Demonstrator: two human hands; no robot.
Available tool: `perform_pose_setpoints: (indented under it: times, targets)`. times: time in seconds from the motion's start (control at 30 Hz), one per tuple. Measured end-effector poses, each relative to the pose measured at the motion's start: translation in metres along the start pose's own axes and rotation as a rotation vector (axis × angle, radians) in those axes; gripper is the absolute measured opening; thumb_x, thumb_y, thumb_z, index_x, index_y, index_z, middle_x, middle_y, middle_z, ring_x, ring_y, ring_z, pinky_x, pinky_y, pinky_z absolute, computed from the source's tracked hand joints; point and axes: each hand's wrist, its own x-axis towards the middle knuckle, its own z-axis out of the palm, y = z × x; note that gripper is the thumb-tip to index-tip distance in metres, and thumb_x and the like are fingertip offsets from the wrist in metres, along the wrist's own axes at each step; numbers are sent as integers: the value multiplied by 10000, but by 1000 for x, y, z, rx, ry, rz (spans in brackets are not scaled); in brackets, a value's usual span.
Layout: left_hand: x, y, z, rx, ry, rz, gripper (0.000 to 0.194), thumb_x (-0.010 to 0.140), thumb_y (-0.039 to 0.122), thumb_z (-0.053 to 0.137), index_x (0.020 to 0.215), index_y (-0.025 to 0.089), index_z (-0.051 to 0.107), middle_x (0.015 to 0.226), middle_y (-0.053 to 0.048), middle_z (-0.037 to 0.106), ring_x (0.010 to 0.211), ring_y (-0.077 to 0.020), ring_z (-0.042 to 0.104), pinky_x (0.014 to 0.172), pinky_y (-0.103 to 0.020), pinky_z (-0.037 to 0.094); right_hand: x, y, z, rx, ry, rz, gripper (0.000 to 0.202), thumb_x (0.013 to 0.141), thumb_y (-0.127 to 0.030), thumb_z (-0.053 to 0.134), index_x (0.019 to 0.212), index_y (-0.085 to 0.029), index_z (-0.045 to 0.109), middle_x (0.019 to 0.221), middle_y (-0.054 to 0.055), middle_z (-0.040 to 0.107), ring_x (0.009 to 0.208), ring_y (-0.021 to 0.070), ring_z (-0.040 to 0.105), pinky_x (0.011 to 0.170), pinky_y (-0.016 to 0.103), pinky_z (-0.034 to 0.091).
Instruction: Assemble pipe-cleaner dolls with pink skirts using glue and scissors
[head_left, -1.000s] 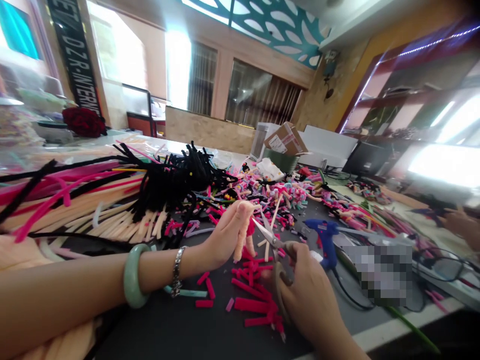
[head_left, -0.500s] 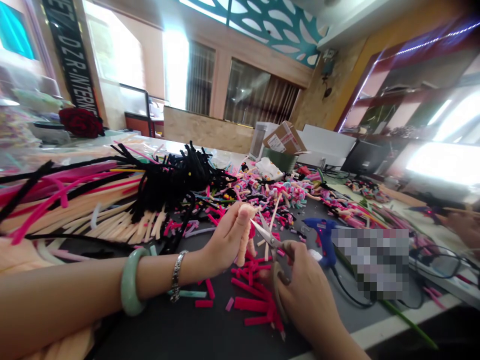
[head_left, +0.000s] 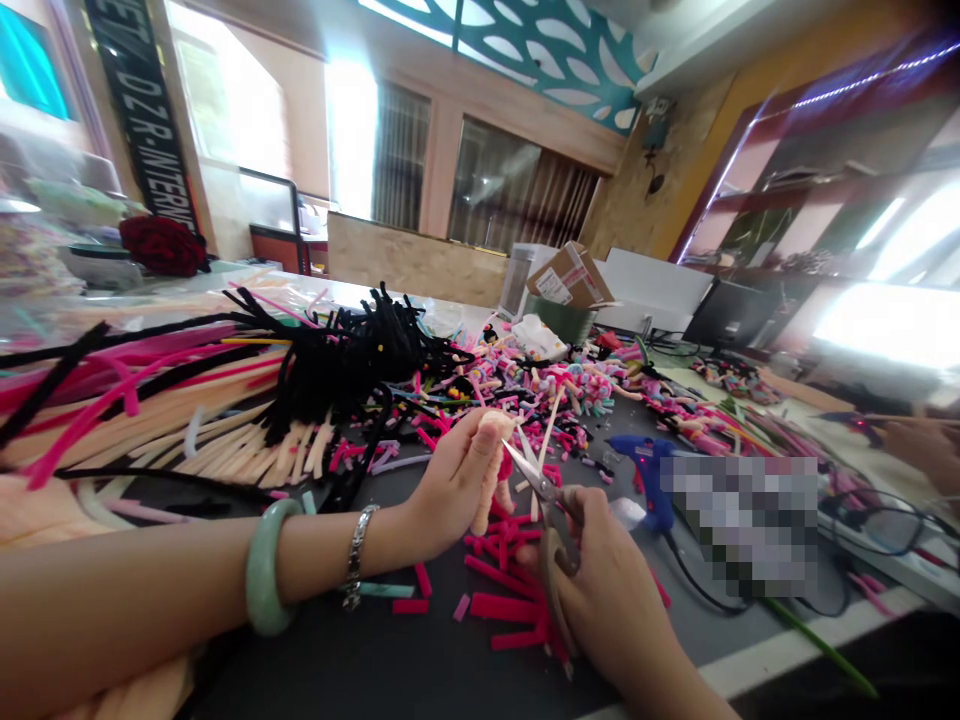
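My left hand point(head_left: 454, 480) pinches a small doll-like figure of fuzzy pipe cleaner point(head_left: 491, 485), peach-coloured with a hot pink part. Its top is partly covered by my thumb and fingers. My right hand point(head_left: 607, 580) has its fingers through the handles of a pair of scissors point(head_left: 551, 500). The blades are parted, and their tips point at the figure's upper right side; I cannot tell whether they touch it. Beneath both hands lie short cut pieces of hot pink pipe cleaner point(head_left: 510, 608) on the dark table point(head_left: 337, 660).
Bundles of peach pipe cleaners point(head_left: 225, 440) and black ones point(head_left: 345, 350) lie to the left. Many small colourful pieces point(head_left: 570, 390) spread behind my hands. A blue glue gun point(head_left: 651, 475) with a cord lies right. Another person's hand point(head_left: 926, 450) shows at far right.
My hands and the scissors have shifted only slightly. A peach strand that stuck out at the figure's top right shows less now. The other person's hand at far right has moved a little.
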Motion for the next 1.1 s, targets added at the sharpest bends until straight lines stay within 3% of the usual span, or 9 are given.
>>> perform_pose_setpoints:
  times: [0.17, 0.33, 0.47, 0.67, 0.8, 1.0, 1.1]
  targets:
    - [1, -2, 0, 7, 18, 4, 415, 951, 549, 332, 951, 165, 489, 375, 73, 492, 349, -132, 583, 399, -186, 460, 0, 0, 1, -15, 34, -6, 315, 796, -419, 605, 1005, -209, 498, 913, 75, 672, 842, 254, 658, 661, 334, 495]
    - [1, -1, 0, 0, 26, -14, 451, 932, 580, 345, 1048, 170, 493, 466, 62, 535, 300, -100, 523, 295, -151, 341, -1, 1, 1, 15, 14, -10, 322, 797, -429, 601, 1008, -213, 488, 935, 77, 668, 859, 252, 657, 693, 349, 509]
    - [0, 1, 1, -6, 26, 5, 419, 946, 552, 337, 1023, 174, 500, 368, 107, 365, 329, -116, 536, 341, -157, 383, -2, 2, 1, -2, 45, -24, 307, 797, -423, 589, 1003, -218, 489, 916, 72, 673, 834, 250, 667, 667, 343, 515]
    - [-1, 0, 1, -4, 23, -4, 419, 939, 565, 342, 989, 178, 497, 451, 66, 510, 302, -82, 481, 338, -159, 380, 0, 5, 5, -39, 111, -79, 251, 802, -362, 571, 996, -221, 498, 872, 57, 674, 784, 233, 672, 634, 321, 518]
    - [-1, 0, 2, 10, 12, -1, 407, 945, 557, 334, 953, 179, 485, 455, 58, 526, 287, -75, 470, 314, -145, 339, -2, 6, 6, -64, 134, -85, 247, 816, -342, 559, 1015, -218, 483, 881, 60, 669, 790, 234, 672, 648, 334, 524]
    - [-1, -1, 3, -30, 17, 3, 406, 949, 549, 331, 1050, 186, 482, 387, 117, 399, 253, -75, 421, 355, -174, 426, -5, 3, 4, 0, 101, -76, 285, 807, -394, 591, 1010, -222, 488, 899, 59, 679, 804, 231, 674, 665, 327, 529]
    - [-1, -1, 3, -35, 25, -4, 424, 942, 561, 340, 1050, 181, 491, 391, 111, 426, 253, -76, 424, 389, -199, 466, -4, 3, 5, 11, 117, -80, 318, 797, -421, 602, 1017, -220, 492, 903, 62, 681, 808, 236, 676, 664, 329, 530]
